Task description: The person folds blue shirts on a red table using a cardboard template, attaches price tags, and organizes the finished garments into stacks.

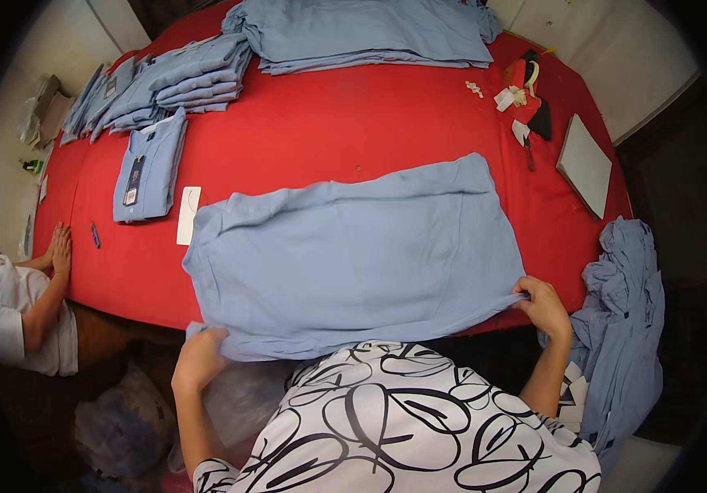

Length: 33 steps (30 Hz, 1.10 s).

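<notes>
A light blue shirt [362,259] lies spread sideways on the red-covered table, its near edge hanging a little over the table's front. My left hand [200,359] is closed on the shirt's near left corner. At the near right corner, my right hand [542,304] pinches the cloth between thumb and fingers. The far edge of the shirt shows a loose fold, and some wrinkles run across its left end. Just past its left end lies a white card [188,215], close to a folded blue shirt [150,171] with a dark hang tag.
Stacks of folded blue shirts [197,78] and flat blue garments [370,33] line the far side. A white board [585,167] and small items [518,97] lie at right. More blue garments [621,320] hang beside the table. Another person's hands [59,251] rest at the left edge.
</notes>
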Available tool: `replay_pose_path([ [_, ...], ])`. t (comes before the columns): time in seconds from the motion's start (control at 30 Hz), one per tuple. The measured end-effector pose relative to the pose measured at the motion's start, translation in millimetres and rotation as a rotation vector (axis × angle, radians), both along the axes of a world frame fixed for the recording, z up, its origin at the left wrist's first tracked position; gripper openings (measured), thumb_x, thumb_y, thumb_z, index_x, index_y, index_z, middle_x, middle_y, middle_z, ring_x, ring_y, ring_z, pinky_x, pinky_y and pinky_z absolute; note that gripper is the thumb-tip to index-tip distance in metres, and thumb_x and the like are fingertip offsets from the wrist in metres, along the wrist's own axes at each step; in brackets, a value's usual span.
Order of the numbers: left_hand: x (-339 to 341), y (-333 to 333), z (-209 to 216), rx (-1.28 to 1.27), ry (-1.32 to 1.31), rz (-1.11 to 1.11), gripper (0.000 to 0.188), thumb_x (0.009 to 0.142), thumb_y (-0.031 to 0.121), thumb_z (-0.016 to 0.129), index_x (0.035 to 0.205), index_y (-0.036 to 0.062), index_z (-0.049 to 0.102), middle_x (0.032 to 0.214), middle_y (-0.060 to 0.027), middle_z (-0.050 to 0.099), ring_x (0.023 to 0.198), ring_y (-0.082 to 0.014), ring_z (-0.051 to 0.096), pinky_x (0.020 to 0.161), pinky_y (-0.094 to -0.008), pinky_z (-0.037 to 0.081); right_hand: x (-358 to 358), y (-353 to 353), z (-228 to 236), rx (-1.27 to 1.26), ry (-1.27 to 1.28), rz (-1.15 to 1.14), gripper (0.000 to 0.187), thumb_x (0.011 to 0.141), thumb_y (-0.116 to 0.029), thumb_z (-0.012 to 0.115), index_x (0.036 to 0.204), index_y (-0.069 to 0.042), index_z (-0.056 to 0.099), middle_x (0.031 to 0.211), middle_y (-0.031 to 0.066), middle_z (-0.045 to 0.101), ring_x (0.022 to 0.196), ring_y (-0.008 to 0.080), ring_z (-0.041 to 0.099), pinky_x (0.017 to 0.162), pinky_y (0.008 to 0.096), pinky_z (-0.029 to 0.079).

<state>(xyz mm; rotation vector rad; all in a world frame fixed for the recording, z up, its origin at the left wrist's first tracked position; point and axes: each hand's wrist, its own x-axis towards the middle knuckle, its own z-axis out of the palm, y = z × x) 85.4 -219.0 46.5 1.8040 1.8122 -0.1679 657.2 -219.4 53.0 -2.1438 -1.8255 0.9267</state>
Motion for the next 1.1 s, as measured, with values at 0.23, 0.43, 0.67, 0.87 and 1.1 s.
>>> replay_pose_path([
  [0.23, 0, 27, -1, 0.254, -0.157, 0.333, 0.043, 0.076, 0.030, 0.079, 0.103, -0.0003, 0.066, 0.092, -0.0140, 0.066, 0.088, -0.0276, 0.065, 0.078, -0.0362, 0.051, -16, 84, -7, 0.398, 0.017, -0.023, 0.021, 0.083, -0.012, 0.069, 0.098, 0.003, 0.067, 0.093, 0.0175, 0.065, 0.084, 0.0312, 0.064, 0.077, 0.0381, 0.050],
  [0.43, -16, 91, -77, 0.878, -0.071, 0.590, 0.034, 0.088, 0.021, 0.070, 0.115, 0.0023, 0.060, 0.091, -0.0133, 0.064, 0.082, -0.0289, 0.063, 0.075, -0.0388, 0.049, -28, 170, -88, 0.616, 0.031, -0.288, 0.025, 0.091, -0.020, 0.064, 0.108, -0.002, 0.064, 0.099, 0.0136, 0.064, 0.090, 0.0294, 0.061, 0.079, 0.0376, 0.049],
  [0.67, -29, 92, -114, 0.715, -0.184, 0.752, 0.026, 0.089, 0.017, 0.068, 0.109, 0.0017, 0.060, 0.086, -0.0120, 0.063, 0.080, -0.0239, 0.062, 0.073, -0.0375, 0.049, -10, 181, -127, 0.626, -0.305, -0.265, 0.021, 0.093, -0.023, 0.063, 0.095, -0.003, 0.058, 0.094, 0.0126, 0.061, 0.088, 0.0297, 0.058, 0.079, 0.0401, 0.048],
  [0.87, -37, 25, -109, 1.021, -0.076, 0.726, 0.022, 0.091, 0.017, 0.068, 0.101, 0.0003, 0.057, 0.091, -0.0123, 0.061, 0.080, -0.0222, 0.061, 0.073, -0.0360, 0.048, 22, 111, -99, 0.456, 0.001, -0.380, 0.028, 0.087, -0.025, 0.070, 0.090, -0.002, 0.055, 0.084, 0.0111, 0.057, 0.077, 0.0226, 0.055, 0.071, 0.0357, 0.046],
  [1.1, -15, -102, -178, 0.429, -1.005, 1.063, 0.058, 0.089, 0.014, 0.070, 0.136, -0.0002, 0.040, 0.127, -0.0144, 0.056, 0.120, -0.0203, 0.053, 0.098, -0.0356, 0.045, 23, -14, -77, 0.332, -0.013, 0.022, 0.033, 0.071, -0.009, 0.077, 0.097, -0.002, 0.059, 0.082, 0.0079, 0.057, 0.083, 0.0235, 0.058, 0.074, 0.0352, 0.047],
])
